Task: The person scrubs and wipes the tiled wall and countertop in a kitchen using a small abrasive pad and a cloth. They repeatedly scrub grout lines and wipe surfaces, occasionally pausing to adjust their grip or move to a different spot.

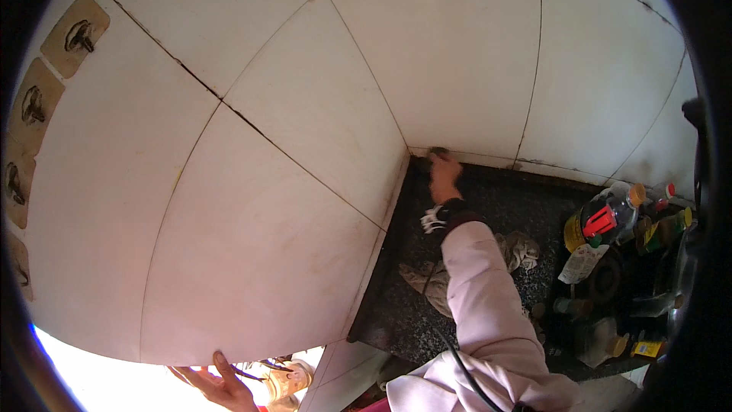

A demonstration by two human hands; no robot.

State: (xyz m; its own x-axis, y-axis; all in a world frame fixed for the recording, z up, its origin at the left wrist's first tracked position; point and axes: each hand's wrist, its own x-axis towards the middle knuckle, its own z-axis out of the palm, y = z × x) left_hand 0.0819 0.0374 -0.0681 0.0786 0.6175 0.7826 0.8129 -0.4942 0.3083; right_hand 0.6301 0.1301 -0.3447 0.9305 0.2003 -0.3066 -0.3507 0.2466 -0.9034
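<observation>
My right hand point(445, 176), blurred, reaches into the far corner of the black speckled stone countertop point(509, 200). Its fingers close on a small dark object point(438, 152), perhaps a scouring pad, against the foot of the white tiled wall point(457, 68). A pale pink sleeve covers that arm, with a dark cuff and a white tie at the wrist. Under the forearm lies a crumpled brown-grey rag point(432, 286), partly hidden. At the bottom left, my left hand point(220, 386) rests at the tiled wall's lower edge, thumb against the tile and fingers apart, holding nothing visible.
Cooking-oil and sauce bottles point(606, 217), jars point(597, 343) and a crumpled packet point(582, 263) crowd the counter's right side. Adhesive wall hooks point(79, 36) line the left. A jar point(289, 380) stands near my left hand, beside bright glare. A dark cable point(466, 369) crosses my sleeve.
</observation>
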